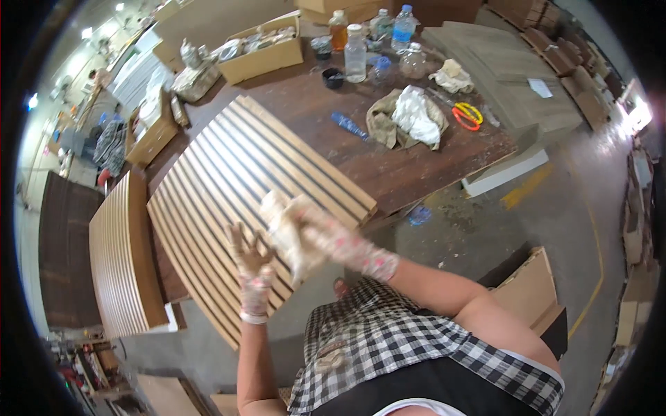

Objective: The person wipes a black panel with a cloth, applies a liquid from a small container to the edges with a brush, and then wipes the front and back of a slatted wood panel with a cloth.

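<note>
A slatted wooden panel [243, 149], light strips with dark grooves between them, lies slantwise on the dark brown table [316, 111] before me. My left hand [252, 270], in a flower-patterned glove, is over the panel's near part with its fingers spread and nothing in them. Whether it touches the slats I cannot tell. In my right hand [331, 234], gloved the same way, is a bunched off-white cloth [283, 225], gripped over the panel's near right part. The cloth's lower end hangs down beside my left hand. Motion blurs the right hand a little.
Several bottles [355, 55] stand at the table's back. Cloths [416, 118], a blue wrapped stick [349, 126] and orange and yellow rings [467, 116] lie on the right. Cardboard boxes [262, 59] sit behind the panel; stacked slatted panels [114, 256] are at left.
</note>
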{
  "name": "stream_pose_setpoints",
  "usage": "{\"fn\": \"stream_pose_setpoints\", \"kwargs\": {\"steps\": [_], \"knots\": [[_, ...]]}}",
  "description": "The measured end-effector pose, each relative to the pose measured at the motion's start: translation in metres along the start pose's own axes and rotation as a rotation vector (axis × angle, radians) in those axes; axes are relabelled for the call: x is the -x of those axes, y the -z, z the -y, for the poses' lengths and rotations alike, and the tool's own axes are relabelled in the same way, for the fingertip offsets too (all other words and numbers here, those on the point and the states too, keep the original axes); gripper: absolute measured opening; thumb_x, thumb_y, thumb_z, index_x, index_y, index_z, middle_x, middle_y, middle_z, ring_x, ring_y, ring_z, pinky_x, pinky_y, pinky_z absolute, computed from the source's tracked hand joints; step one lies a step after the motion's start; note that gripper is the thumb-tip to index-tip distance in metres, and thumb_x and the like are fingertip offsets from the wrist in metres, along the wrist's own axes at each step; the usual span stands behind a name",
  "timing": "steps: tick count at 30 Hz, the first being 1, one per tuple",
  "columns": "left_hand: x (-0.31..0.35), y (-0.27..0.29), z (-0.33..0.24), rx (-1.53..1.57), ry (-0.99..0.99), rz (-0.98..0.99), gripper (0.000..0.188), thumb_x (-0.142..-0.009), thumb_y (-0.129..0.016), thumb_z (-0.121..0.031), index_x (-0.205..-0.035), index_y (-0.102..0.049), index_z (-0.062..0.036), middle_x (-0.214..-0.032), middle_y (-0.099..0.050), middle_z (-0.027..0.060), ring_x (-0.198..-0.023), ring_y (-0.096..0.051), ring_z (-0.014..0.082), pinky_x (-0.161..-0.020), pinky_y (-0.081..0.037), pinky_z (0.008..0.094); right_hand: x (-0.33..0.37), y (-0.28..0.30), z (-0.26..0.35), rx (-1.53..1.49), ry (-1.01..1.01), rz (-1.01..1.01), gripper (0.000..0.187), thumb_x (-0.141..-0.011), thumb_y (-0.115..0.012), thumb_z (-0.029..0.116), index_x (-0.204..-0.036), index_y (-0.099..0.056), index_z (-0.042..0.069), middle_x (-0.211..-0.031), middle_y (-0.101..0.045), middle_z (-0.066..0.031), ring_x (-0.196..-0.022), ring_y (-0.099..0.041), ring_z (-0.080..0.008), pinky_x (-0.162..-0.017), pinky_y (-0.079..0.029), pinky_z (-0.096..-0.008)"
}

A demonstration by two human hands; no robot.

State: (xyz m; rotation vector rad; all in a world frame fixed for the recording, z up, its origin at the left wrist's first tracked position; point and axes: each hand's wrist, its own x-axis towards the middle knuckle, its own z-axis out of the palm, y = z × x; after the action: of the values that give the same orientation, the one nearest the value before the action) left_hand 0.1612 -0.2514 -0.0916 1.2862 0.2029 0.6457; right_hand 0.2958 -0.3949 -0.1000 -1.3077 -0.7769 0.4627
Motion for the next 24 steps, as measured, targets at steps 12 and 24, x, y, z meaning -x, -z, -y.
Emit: {"fn": "stream_pose_setpoints", "kwargs": {"steps": [12, 24], "knots": [[-0.068, 0.051, 0.056, -0.349, 0.136, -0.240, 0.041, -0.083, -0.056, -0.005, -0.124, -0.052, -0.0013, -0.105, -0.061, 0.0015, -0.089, -0.060, 0.0100, -0.067, -0.052, 0.0228, -0.070, 0.321, -0.043, 0.501, -0.263, -0.697, 0.017, -0.090, -0.054, 0.005, -0.103, -0.063, 0.003, -0.094, -0.066, -0.0055, -0.084, -0.061, -0.0154, -0.077, -0.050, -0.0289], [-0.074, 0.005, 0.047, -0.703, 0.334, -0.473, 0.052, -0.073, -0.046, 0.004, -0.124, -0.053, -0.0016, -0.112, -0.058, 0.0045, -0.097, -0.059, 0.0150, -0.085, -0.049, 0.0272, -0.164, 0.507, -0.093, 1.456, 0.006, -0.747, 0.061, -0.079, -0.071, 0.029, -0.130, -0.049, 0.005, -0.113, -0.060, -0.0200, -0.102, -0.058, -0.0368, -0.091, -0.046, -0.0443]]}}
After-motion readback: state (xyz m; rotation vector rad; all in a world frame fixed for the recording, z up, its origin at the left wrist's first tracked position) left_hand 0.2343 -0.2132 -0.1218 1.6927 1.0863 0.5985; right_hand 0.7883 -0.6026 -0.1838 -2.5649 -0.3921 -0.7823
